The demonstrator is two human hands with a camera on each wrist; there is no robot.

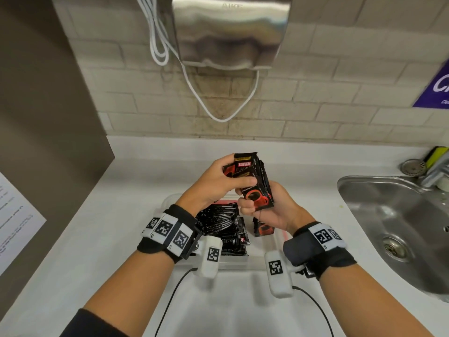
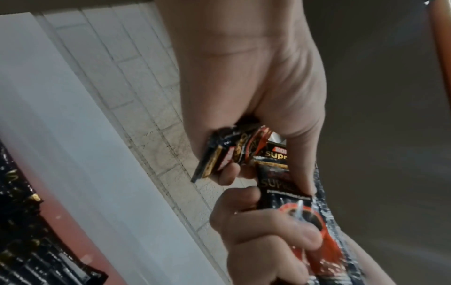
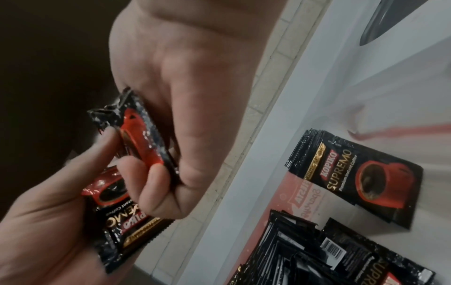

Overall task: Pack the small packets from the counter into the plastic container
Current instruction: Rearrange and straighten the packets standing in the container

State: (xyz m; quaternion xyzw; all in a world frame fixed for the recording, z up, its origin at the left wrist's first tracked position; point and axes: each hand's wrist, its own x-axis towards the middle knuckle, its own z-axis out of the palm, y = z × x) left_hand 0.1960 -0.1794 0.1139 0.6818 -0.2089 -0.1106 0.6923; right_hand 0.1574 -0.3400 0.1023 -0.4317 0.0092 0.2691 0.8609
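Both hands hold one stack of black and red coffee packets (image 1: 254,177) up above the clear plastic container (image 1: 243,265) on the white counter. My left hand (image 1: 226,181) grips the stack's upper part, thumb across the front. My right hand (image 1: 252,208) pinches its lower end. In the left wrist view the left hand (image 2: 244,96) curls round the packets (image 2: 246,152), with the right hand (image 2: 258,231) below. In the right wrist view the right hand (image 3: 185,100) pinches packet edges (image 3: 140,135). Several packets (image 1: 218,223) lie packed in the container, and another small stack (image 3: 354,179) lies beside them.
A steel sink (image 1: 393,215) with a tap is set into the counter at the right. On the tiled wall ahead hangs a steel hand dryer (image 1: 230,32) with a looped white cable (image 1: 223,117). A brown panel with a paper notice (image 1: 14,222) closes the left side.
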